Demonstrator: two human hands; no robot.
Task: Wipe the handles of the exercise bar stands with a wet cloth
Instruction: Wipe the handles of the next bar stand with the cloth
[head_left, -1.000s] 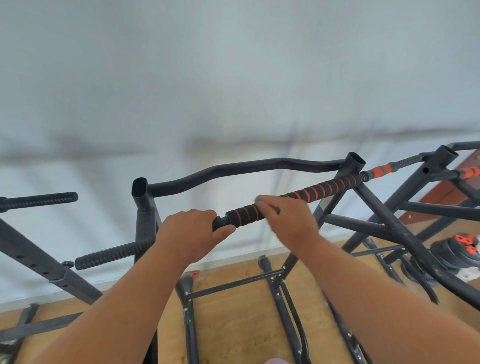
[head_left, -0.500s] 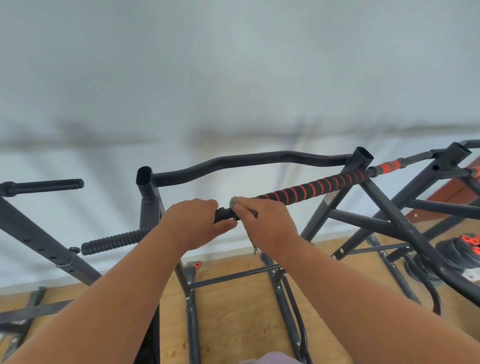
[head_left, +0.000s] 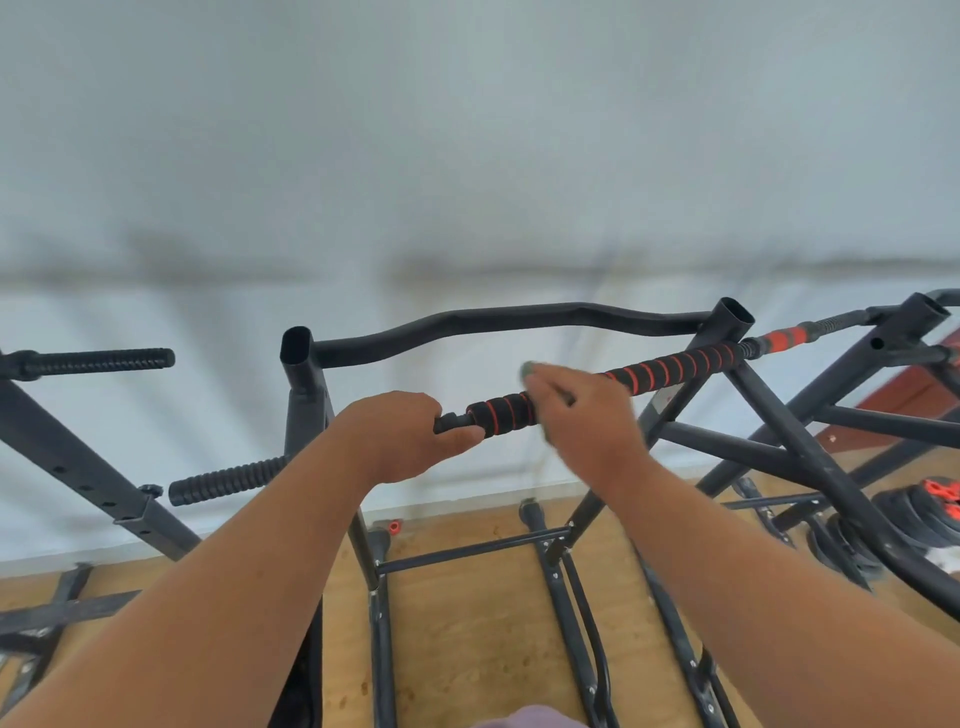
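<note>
A long bar with a black foam handle ringed in red (head_left: 670, 371) slants from the centre up to the right across a black exercise bar stand (head_left: 519, 322). My left hand (head_left: 400, 434) grips the bar's bare black near end. My right hand (head_left: 582, 410) is wrapped round the foam handle a little farther along, holding a greyish cloth (head_left: 529, 370) against it; only a small edge of the cloth shows above my fingers. The hand is blurred.
Another stand's frame with a ribbed black handle (head_left: 98, 361) stands at the left, and a second ribbed handle (head_left: 226, 480) pokes out below it. More black frames cross at the right, above stacked weight plates (head_left: 914, 519) on the wooden floor. A pale wall is close behind.
My right hand with the cloth has slid along the foam handle, away from my left hand, uncovering a short stretch of handle between them. My left hand keeps its grip on the bar's end.
</note>
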